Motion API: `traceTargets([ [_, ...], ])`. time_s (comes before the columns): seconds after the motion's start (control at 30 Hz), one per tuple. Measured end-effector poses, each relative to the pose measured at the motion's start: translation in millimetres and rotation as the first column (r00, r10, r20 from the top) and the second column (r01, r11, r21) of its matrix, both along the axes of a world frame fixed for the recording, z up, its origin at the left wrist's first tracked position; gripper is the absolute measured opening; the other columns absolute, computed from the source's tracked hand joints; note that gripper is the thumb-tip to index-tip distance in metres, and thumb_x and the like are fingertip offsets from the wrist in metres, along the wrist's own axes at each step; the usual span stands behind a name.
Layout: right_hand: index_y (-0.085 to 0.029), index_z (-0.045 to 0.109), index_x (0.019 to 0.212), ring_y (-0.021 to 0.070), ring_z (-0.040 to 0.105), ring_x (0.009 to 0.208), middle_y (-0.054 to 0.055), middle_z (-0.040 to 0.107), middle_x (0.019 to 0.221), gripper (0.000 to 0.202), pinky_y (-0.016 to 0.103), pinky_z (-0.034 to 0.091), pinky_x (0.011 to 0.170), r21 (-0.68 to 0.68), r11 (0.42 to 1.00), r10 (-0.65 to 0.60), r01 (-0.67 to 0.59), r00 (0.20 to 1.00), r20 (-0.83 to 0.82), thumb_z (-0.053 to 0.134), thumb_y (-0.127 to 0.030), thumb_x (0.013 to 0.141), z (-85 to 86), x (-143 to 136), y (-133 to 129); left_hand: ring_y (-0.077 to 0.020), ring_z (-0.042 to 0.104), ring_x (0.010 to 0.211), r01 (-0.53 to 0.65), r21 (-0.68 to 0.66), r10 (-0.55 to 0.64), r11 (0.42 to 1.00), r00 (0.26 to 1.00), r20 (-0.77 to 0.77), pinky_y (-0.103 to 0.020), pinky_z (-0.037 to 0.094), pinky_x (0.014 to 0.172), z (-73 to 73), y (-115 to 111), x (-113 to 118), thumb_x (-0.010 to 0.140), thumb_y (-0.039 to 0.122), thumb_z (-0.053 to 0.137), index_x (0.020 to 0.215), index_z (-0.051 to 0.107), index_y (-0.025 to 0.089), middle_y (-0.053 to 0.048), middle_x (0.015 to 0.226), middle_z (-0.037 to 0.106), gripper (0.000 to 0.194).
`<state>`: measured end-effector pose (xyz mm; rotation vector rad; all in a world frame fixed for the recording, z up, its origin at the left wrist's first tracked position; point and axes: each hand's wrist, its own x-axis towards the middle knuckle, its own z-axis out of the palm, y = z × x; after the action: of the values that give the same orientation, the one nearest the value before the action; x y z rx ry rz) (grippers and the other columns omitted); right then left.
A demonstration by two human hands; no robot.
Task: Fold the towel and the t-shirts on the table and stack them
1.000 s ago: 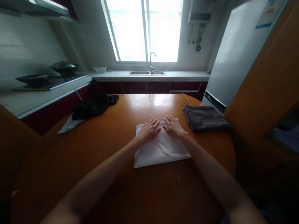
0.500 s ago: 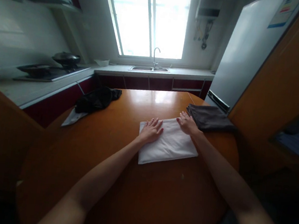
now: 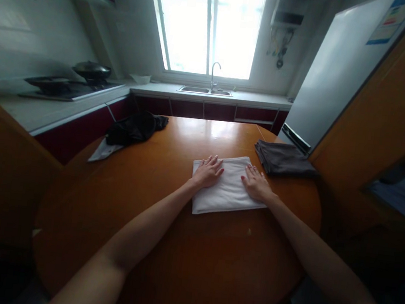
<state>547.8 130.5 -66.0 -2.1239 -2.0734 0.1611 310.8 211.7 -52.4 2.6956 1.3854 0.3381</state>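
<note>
A folded white cloth [image 3: 226, 186] lies flat as a rough rectangle on the round wooden table [image 3: 190, 263]. On its left part rests my left hand [image 3: 208, 171], palm down with the fingers spread. My right hand [image 3: 256, 183] lies flat on the right part of the cloth, fingers also apart. Neither hand grips anything. Just beyond my right hand is a folded dark grey cloth [image 3: 284, 159], apart from the white one.
A black crumpled garment [image 3: 132, 129] lies at the table's far left, with a pale piece of cloth [image 3: 103, 150] under it. Behind the table are a counter with a sink [image 3: 204, 91], a stove with a pan [image 3: 91, 71], and a fridge [image 3: 328, 73] to the right.
My right hand has slid back toward me from the far right edge onto the right part of the white cloth. My left hand stays on its left part.
</note>
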Motion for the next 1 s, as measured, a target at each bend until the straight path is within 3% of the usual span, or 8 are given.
traceTargets([
  [0.13,-0.008,0.035,0.156,0.027,0.019,0.154,0.014,0.022,0.167,0.063,0.051,0.018,0.123,0.086,0.996,-0.016,0.013,0.999,0.032,0.024,-0.043,0.105,6.5,-6,-4,-0.0329,0.018,0.154,0.083,0.031,-0.083,0.996,0.997,-0.007,-0.06,0.018,0.121,2.4,-20,-3,0.104,0.049,0.032,0.156,0.037,0.023,-0.01,0.166,0.027,0.058],
  [0.27,-0.006,0.038,0.155,0.025,0.023,0.153,0.015,0.028,0.165,0.059,0.045,0.018,0.123,0.224,0.974,0.033,-0.041,0.999,0.04,0.026,-0.035,0.104,12.1,-27,-10,-0.0338,0.019,0.154,0.158,0.006,-0.158,0.987,0.987,-0.026,-0.061,0.02,0.12,-6.6,-44,0,0.104,0.05,0.031,0.157,0.035,0.025,-0.01,0.167,0.026,0.059],
  [0.43,-0.007,0.036,0.156,0.0273,0.022,0.154,0.016,0.026,0.165,0.063,0.047,0.018,0.124,0.102,0.987,0.122,-0.126,0.992,0.039,0.027,-0.042,0.104,4.3,-43,-11,-0.0328,0.024,0.153,0.15,0.03,-0.15,0.988,0.989,0.003,-0.059,0.023,0.12,-7.8,-58,2,0.105,0.044,0.033,0.154,0.04,0.022,-0.012,0.165,0.031,0.055],
  [0.7,-0.009,0.037,0.156,0.0265,0.024,0.153,0.015,0.029,0.164,0.062,0.045,0.017,0.124,0.138,0.984,0.113,-0.116,0.993,0.026,0.029,-0.041,0.103,-3.7,-39,-8,-0.0236,0.036,0.149,0.266,0.049,-0.27,0.963,0.955,0.12,-0.043,0.027,0.123,-7.9,-72,-25,0.105,0.035,0.036,0.147,0.051,0.02,-0.01,0.157,0.045,0.048],
  [0.9,-0.009,0.038,0.155,0.0261,0.024,0.153,0.014,0.029,0.164,0.062,0.044,0.016,0.124,0.131,0.986,0.105,-0.105,0.994,0.011,0.03,-0.042,0.103,-6.7,-39,-5,-0.0236,0.021,0.154,0.292,-0.032,-0.292,0.956,0.956,0.014,-0.047,0.018,0.125,-5.4,-85,-56,0.106,0.045,0.033,0.153,0.044,0.028,-0.004,0.164,0.032,0.051],
  [1.0,-0.009,0.038,0.155,0.0265,0.024,0.153,0.014,0.029,0.164,0.062,0.045,0.017,0.124,0.128,0.987,0.101,-0.102,0.995,0.011,0.031,-0.043,0.103,-6.5,-38,-5,-0.0245,0.018,0.155,0.294,-0.013,-0.294,0.956,0.956,-0.017,-0.049,0.016,0.125,-1.1,-96,-62,0.107,0.043,0.03,0.154,0.042,0.026,-0.006,0.165,0.031,0.052],
])
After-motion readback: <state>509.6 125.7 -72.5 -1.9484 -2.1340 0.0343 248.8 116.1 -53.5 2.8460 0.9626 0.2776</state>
